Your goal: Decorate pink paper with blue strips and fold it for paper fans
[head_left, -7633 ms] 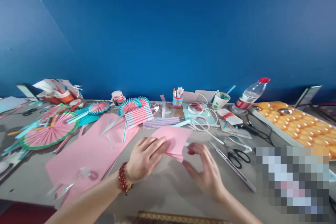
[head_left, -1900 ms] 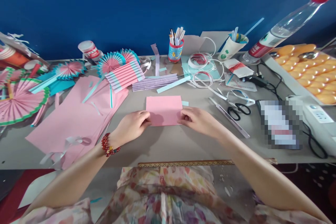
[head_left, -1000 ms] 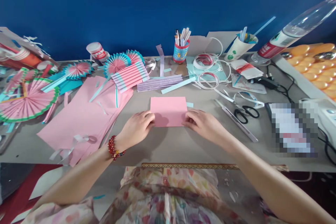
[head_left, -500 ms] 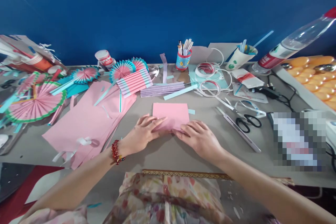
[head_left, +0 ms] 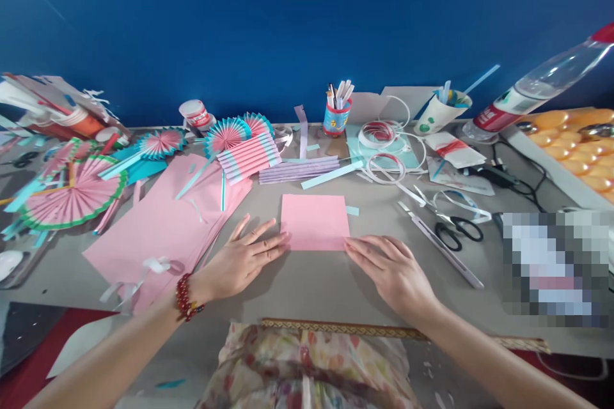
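Observation:
A pink sheet of paper (head_left: 314,222) lies flat on the grey table in front of me. My left hand (head_left: 240,261) is at its lower left corner, fingers spread, fingertips touching the edge. At the lower right corner, my right hand (head_left: 389,268) rests with its fingers stretched out and their tips on the paper's edge. Neither hand grips anything. Beyond the sheet are a purple pleated strip (head_left: 298,170) and a pale blue paper strip (head_left: 332,175). A small blue paper piece (head_left: 353,211) sticks out by the sheet's right side.
Larger pink sheets (head_left: 153,230) and paper fans (head_left: 71,188) cover the left side. To the right lie a craft knife (head_left: 440,244), scissors (head_left: 458,230) and a blurred-out object (head_left: 551,268). Along the wall stand a pen cup (head_left: 336,117), a paper cup (head_left: 439,114) and a leaning plastic bottle (head_left: 508,105).
Both hands have moved apart, from the lower middle of the pink paper out to its lower corners. More of the sheet shows now. The whole view has shifted slightly.

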A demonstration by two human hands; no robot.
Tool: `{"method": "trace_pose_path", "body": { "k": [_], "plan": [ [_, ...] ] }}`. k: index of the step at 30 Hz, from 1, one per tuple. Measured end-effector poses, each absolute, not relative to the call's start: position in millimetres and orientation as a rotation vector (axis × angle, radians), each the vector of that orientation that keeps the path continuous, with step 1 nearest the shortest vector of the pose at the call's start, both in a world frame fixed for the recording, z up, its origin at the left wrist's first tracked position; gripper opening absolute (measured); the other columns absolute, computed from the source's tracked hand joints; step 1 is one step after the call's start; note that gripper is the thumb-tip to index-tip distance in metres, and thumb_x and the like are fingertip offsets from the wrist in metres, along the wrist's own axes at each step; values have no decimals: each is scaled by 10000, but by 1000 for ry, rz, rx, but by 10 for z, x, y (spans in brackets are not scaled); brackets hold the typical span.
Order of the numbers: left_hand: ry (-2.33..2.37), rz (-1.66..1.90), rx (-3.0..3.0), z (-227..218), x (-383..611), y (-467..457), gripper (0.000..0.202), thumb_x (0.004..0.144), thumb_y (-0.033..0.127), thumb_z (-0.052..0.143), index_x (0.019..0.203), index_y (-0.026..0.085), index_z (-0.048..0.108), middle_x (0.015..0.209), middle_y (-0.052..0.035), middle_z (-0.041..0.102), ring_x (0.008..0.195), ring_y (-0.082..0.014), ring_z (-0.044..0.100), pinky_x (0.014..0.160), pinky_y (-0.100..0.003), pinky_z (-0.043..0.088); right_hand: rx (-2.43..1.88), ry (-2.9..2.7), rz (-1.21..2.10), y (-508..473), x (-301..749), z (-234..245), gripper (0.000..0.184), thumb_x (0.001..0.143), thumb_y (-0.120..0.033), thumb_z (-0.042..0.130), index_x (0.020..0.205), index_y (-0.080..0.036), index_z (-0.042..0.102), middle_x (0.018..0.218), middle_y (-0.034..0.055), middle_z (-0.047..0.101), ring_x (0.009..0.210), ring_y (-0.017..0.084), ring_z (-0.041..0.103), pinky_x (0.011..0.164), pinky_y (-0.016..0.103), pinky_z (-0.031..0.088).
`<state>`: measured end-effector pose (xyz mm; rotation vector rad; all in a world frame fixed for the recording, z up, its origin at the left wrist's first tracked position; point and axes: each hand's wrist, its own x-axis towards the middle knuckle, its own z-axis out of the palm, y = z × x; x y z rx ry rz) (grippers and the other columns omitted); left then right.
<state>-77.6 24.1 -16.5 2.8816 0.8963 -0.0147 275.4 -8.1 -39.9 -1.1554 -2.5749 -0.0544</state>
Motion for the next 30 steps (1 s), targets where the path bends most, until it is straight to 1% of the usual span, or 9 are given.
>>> {"method": "trace_pose_path", "body": {
  "k": [6,11,15,20,23,25,27,29,30],
  "plan": [
    [914,58,2857,-216,-815,198,623,930,89,355,1522,265,269,1532,-9,389,1486,-233,162,1203,-549,61,-1214,-2503,61,-103,2776,-426,465,875,-29,411,1219,-231,650,1282,15,654,1114,212,532,914,377,392],
    [921,132,2816,-276,-840,181,615,940,75,325,1524,256,259,1521,-23,408,1457,-208,262,1206,-510,131,-1185,-2474,94,-56,2777,-374,471,860,-17,405,1190,-232,662,1227,30,682,1080,199,557,941,393,398],
    [946,176,2809,-276,-836,163,620,926,53,335,1509,262,299,1499,-29,441,1436,-205,312,1197,-513,182,-1156,-2479,105,36,2699,-220,364,845,-74,466,1104,-209,683,1121,46,713,1009,209,580,990,429,379],
    [979,239,2820,-246,-792,155,606,927,66,377,1488,291,344,1461,-18,494,1404,-196,372,1186,-482,251,-1144,-2553,21,162,2361,-104,199,910,-220,527,1045,-194,671,1125,82,676,1026,243,557,921,411,405],
    [982,263,2787,-258,-784,147,608,917,67,395,1481,292,357,1463,-25,493,1389,-199,394,1182,-471,267,-1107,-2694,-75,193,2167,-140,122,897,-194,573,984,-188,660,1040,81,676,955,238,559,845,384,419],
    [992,336,2713,-274,-781,123,549,926,77,399,1429,294,434,1455,-34,499,1363,-200,429,1179,-470,269,-1132,-2718,-92,197,2106,-181,82,886,-155,583,928,-183,649,938,70,669,893,224,563,782,356,424],
    [1095,534,2544,-276,-766,78,406,958,117,398,1306,267,545,1409,-57,538,1309,-196,486,1144,-431,331,-1166,-2674,-28,194,2104,-218,81,898,-149,564,878,-186,634,876,56,650,844,208,566,734,330,424],
    [1260,796,2264,-250,-724,22,258,991,189,396,1132,220,609,1287,-87,610,1216,-193,557,1049,-358,435,-1171,-2567,98,191,2141,-239,108,925,-172,527,878,-192,622,873,49,633,813,187,571,702,299,430],
    [1318,884,2118,-226,-689,-4,228,1001,227,395,1058,204,614,1208,-93,641,1159,-193,590,990,-329,474,-1159,-2495,156,188,2165,-240,115,937,-184,509,900,-194,617,883,48,627,808,177,575,696,286,436]
  ]
}}
